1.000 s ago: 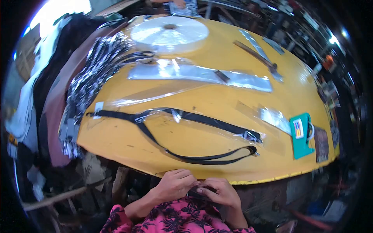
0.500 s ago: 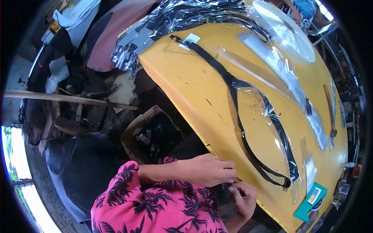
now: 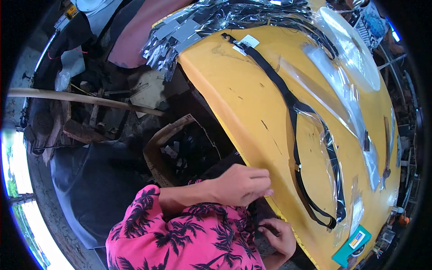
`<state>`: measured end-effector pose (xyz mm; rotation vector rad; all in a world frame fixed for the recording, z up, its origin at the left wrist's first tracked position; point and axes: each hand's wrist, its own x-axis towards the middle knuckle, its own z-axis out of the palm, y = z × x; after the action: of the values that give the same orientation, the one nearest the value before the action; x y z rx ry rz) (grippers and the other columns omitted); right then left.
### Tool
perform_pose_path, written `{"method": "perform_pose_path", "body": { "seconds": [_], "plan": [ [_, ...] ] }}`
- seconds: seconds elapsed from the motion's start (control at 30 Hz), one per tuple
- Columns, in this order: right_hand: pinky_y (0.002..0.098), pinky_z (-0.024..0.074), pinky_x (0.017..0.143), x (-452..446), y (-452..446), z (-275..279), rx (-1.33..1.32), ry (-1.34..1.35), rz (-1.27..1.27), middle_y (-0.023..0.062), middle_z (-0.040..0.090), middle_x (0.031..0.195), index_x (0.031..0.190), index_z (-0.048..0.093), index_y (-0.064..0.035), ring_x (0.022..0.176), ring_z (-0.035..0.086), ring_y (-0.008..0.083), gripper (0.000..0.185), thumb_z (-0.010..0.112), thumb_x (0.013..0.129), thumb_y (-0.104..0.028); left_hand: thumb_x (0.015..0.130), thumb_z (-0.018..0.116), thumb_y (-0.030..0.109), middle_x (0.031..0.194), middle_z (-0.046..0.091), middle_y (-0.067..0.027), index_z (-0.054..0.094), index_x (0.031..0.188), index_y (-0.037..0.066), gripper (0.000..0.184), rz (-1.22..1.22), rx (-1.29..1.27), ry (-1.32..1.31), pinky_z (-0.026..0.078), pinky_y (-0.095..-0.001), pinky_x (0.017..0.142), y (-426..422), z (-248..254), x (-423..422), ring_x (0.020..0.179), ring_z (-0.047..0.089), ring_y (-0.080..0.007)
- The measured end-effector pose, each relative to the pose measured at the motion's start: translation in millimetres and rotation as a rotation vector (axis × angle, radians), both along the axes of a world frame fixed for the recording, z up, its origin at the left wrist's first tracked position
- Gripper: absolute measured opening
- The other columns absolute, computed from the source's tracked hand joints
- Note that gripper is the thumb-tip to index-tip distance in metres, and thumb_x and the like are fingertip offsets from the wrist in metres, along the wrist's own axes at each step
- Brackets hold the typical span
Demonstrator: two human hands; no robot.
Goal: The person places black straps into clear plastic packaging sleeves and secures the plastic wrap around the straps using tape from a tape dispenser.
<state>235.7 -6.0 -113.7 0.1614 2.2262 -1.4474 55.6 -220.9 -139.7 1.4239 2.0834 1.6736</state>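
My left hand point(image 3: 243, 183) is over the near edge of the yellow table point(image 3: 234, 96), fingers curled and pressed together. Whatever its fingertips hold is too small to make out. Lower down, beside the same edge, is my right hand point(image 3: 279, 235), thumb and fingers bent together around something dark that I cannot identify. To the right of both hands lie black Y-shaped suspenders point(image 3: 294, 135) with a white tag point(image 3: 249, 42) near the far end. Their lower loops lie partly under clear plastic.
A teal tape dispenser point(image 3: 352, 247) sits at the table's lower right. Clear plastic sleeves point(image 3: 335, 76) and a pile of shiny wrapped packs point(image 3: 225, 18) cover the far part. Left of the table are an open cardboard box point(image 3: 155, 157) with scraps and a wooden pole point(image 3: 85, 96).
My hands have come apart: the left has moved up, while the right stays low by the table edge. The view has shifted slightly, and the suspenders lie as before.
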Motion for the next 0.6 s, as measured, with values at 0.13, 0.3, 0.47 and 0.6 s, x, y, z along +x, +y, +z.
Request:
{"method": "perform_pose_path", "body": {
  "seconds": [0.13,0.3,0.47,0.6],
  "plan": [
    [0.0318,0.0536,0.070,25.3,10.3,-2.1,-0.026,-0.097,-0.021,0.0140,0.072,0.089,0.108,0.071,-0.0018,0.078,0.071,0.0257,0.020,0.069,0.089,-0.007,0.097,0.065,0.019,0.070,0.048,-0.0118,0.051,0.075,0.003,0.031,0.175,-0.088,-0.054,0.043,-0.0413,0.052,-25.0,3.8,-26.3,0.060,0.054,-0.0335],
    [0.0324,0.0548,0.073,49.6,22.5,8.7,0.014,-0.180,-0.138,0.0149,0.073,0.093,0.110,0.072,-0.0033,0.081,0.073,0.0248,0.021,0.067,0.090,-0.009,0.099,0.061,0.017,0.078,0.052,-0.0161,0.058,0.087,0.001,0.020,0.042,-0.266,-0.081,0.046,-0.0443,0.063,-40.7,18.0,-42.4,0.073,0.057,-0.0384],
    [0.0331,0.0563,0.077,97.8,44.8,7.1,0.136,-0.195,-0.269,0.0144,0.075,0.094,0.111,0.075,-0.0082,0.083,0.074,0.0246,0.026,0.068,0.088,-0.019,0.100,0.053,0.002,0.107,0.064,-0.0192,0.060,0.116,0.001,0.017,0.164,-0.276,-0.192,0.050,-0.0396,0.087,-47.3,28.4,-42.9,0.095,0.062,-0.0379],
    [0.0399,0.0574,0.081,146.7,51.3,-8.2,0.478,-0.412,-0.280,0.0113,0.076,0.091,0.114,0.076,-0.0227,0.088,0.073,0.0291,0.036,0.073,0.079,-0.028,0.103,0.047,0.003,0.089,0.059,-0.0118,0.057,0.097,-0.002,0.012,0.367,-0.127,-0.149,0.047,-0.0317,0.080,-48.0,27.7,-52.9,0.082,0.057,-0.0210]
  ]
}}
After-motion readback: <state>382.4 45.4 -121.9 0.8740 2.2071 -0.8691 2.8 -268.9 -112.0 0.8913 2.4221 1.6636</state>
